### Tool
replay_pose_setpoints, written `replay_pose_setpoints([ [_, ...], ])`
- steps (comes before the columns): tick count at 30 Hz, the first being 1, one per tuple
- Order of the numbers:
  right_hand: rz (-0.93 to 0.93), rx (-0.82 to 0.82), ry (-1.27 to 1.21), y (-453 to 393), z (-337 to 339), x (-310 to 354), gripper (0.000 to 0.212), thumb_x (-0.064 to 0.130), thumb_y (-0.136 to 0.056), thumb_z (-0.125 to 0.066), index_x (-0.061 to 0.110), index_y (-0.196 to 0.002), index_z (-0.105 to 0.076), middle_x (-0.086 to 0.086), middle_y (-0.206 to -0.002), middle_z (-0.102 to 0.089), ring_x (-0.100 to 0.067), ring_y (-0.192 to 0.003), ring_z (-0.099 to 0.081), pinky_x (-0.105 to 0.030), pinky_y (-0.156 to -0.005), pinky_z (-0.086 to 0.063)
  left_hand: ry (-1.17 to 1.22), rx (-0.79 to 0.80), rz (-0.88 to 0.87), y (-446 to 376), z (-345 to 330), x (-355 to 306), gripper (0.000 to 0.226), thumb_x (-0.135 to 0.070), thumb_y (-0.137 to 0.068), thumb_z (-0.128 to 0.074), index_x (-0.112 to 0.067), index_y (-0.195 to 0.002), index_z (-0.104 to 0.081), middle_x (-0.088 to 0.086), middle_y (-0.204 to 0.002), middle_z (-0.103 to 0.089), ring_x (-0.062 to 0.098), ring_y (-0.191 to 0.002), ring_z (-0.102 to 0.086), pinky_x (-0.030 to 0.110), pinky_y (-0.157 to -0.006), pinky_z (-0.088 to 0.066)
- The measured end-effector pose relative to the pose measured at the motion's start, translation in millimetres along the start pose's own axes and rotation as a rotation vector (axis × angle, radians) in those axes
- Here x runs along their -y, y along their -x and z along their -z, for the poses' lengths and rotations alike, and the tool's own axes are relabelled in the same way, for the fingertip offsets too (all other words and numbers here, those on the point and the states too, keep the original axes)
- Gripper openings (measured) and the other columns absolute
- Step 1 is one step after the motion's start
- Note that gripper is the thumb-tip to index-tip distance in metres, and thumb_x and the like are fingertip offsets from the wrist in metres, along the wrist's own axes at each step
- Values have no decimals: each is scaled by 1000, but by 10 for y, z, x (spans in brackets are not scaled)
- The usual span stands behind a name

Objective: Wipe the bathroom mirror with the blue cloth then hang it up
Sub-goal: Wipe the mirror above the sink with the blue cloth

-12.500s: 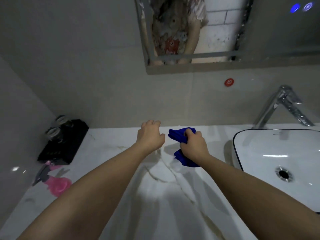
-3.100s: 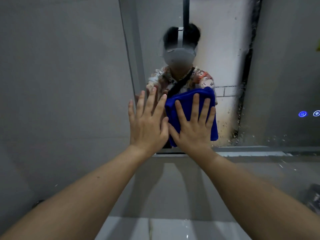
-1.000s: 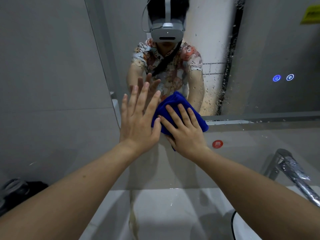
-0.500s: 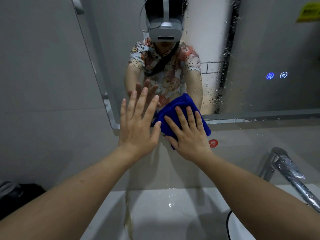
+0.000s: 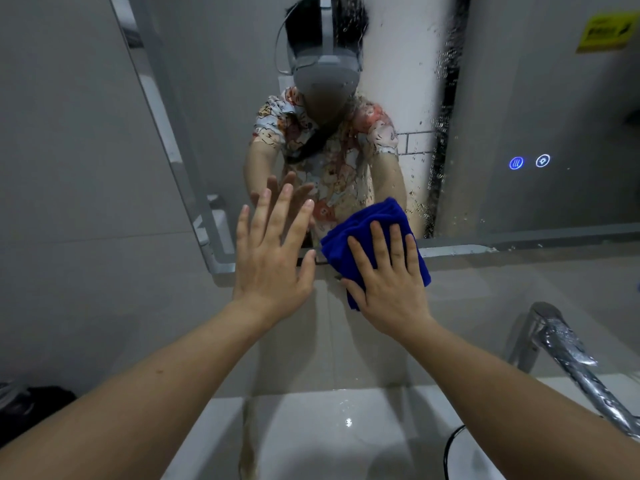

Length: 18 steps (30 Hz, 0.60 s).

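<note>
The bathroom mirror (image 5: 519, 98) fills the upper wall, with water drops on its glass and a person reflected in it. A folded blue cloth (image 5: 367, 230) lies flat across the mirror's bottom edge. My right hand (image 5: 388, 282) presses on the cloth with fingers spread, covering its lower half. My left hand (image 5: 273, 254) is flat and bare beside it to the left, fingers apart, at the mirror's lower left corner.
A chrome tap (image 5: 568, 355) juts out at the lower right above the white basin rim (image 5: 453, 441). A marble counter (image 5: 311, 434) runs below. A black tray (image 5: 31, 407) sits at the far left. Two blue touch buttons (image 5: 529, 162) glow on the mirror.
My right hand has slid the cloth to the right and slightly down along the mirror's bottom edge. My left hand stays flat beside it.
</note>
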State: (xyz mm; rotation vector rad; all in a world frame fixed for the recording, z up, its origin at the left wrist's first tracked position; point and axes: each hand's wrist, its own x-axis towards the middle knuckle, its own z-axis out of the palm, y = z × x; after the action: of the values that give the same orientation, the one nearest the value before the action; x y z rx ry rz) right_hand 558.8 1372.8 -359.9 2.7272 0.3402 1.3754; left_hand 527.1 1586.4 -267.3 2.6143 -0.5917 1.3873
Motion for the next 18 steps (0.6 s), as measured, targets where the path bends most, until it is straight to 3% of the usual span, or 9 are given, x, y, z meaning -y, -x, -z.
replay_pose_setpoints([
  [8,3,-61,11,-230,112,-111,86,70,-99,-43,25,-164,-10,-15,-170,15,-39,-157,11,-55,-127,3,31,-58,-17,-254,35,-60,72,-33,-89,-63,-18,-155,-37,10,-167,-19,29,-156,-7,54,-125,-6],
  [18,-27,-179,7,-731,316,-109,88,72,-100,-36,22,-165,-6,-21,-169,1,-45,-156,0,-61,-126,-2,19,-120,-45,-629,170,-35,72,-33,-90,-62,-16,-155,-37,12,-167,-19,29,-156,-6,51,-126,-5],
])
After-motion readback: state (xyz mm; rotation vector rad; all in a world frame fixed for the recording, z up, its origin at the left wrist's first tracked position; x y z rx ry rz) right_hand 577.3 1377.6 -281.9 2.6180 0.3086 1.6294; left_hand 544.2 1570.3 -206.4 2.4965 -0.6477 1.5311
